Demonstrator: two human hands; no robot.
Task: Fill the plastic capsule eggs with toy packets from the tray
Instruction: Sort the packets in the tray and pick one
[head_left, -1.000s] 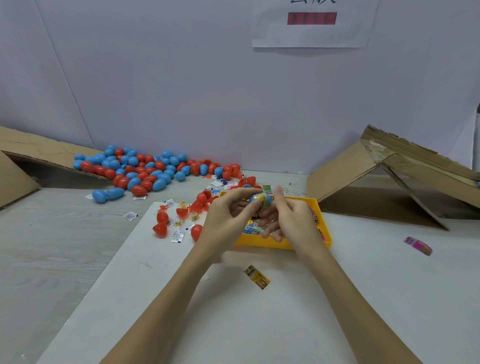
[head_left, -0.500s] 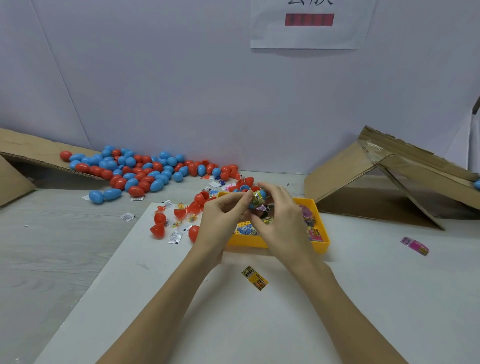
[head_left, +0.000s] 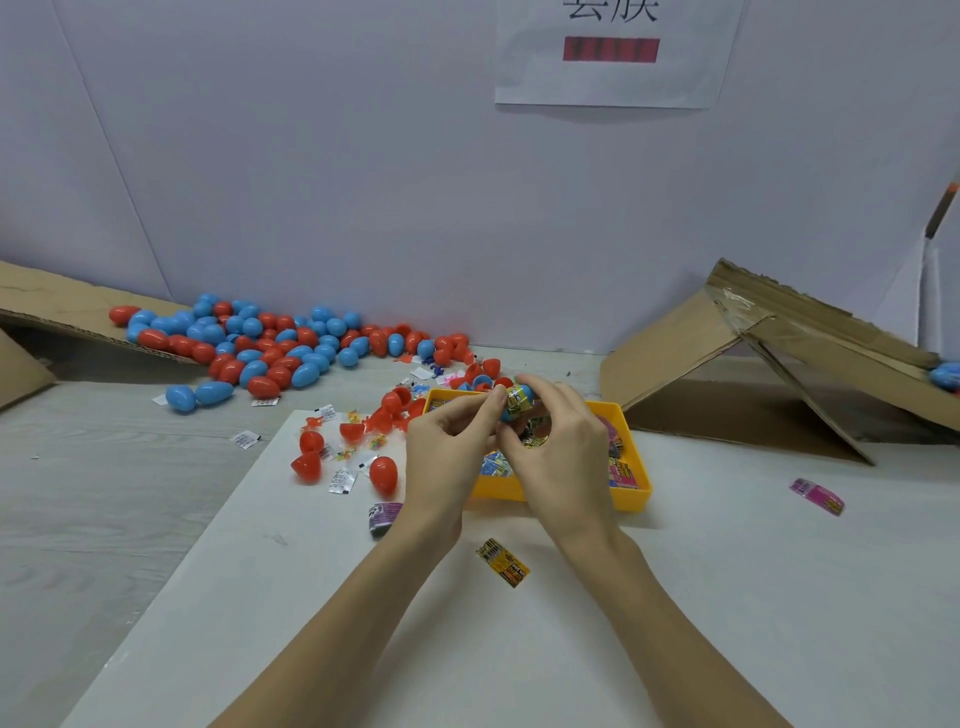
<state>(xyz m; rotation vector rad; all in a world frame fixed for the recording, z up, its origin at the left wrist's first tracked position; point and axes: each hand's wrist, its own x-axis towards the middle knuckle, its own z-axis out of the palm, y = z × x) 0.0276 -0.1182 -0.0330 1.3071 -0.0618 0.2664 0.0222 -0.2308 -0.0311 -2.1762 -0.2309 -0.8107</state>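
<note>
- Pinching a shiny yellow toy packet (head_left: 519, 402) against a blue plastic capsule egg half (head_left: 511, 410), my left hand (head_left: 447, 457) and right hand (head_left: 558, 452) work above the yellow plastic tray (head_left: 636, 496), fingers pressed on both pieces.
- Compared with a second ago, the packet sits higher and more wrapped round the egg's mouth; I judge stuffing is underway, not finished.
- Counting: one tray, two hands, three loose packets on the white board (head_left: 727, 597); the heap of red and blue eggs (head_left: 270, 353) is too many to count.
</note>
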